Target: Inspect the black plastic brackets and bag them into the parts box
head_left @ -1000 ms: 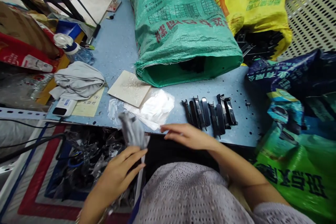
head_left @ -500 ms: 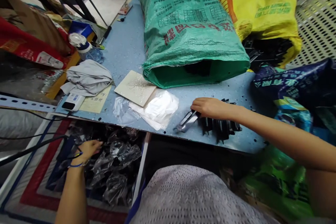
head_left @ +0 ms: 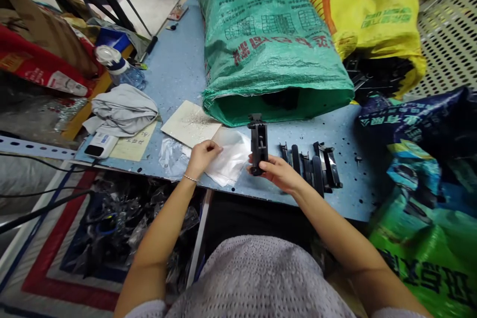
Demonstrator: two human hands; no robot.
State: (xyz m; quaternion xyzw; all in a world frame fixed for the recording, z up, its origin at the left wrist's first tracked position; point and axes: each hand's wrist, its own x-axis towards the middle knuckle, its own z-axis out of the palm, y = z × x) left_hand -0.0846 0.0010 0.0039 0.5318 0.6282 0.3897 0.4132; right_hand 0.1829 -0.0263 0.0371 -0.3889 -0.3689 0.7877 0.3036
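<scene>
My right hand [head_left: 278,171] grips a long black plastic part [head_left: 258,141], held upright above the bench, its fingers around the lower end. At the stack of thin clear plastic bags [head_left: 227,171], my left hand [head_left: 204,156] is closed, thumb and fingertips pinching a bag at its upper left edge. Several similar black parts [head_left: 316,174] lie side by side on the blue bench top, just right of my right hand. A pale square board [head_left: 190,121], sprinkled with small bits, lies partly against the bags.
A green woven sack [head_left: 276,59] lies with its mouth facing me. Beside it a yellow sack [head_left: 376,5] holds black parts. A grey cloth [head_left: 124,109] and a water bottle [head_left: 124,72] are at left. Below the bench edge, an open container holds bagged black items [head_left: 130,228].
My left hand has come up from the container of bagged items to the plastic bags. My right hand has moved left from the row, lifting a black part upright.
</scene>
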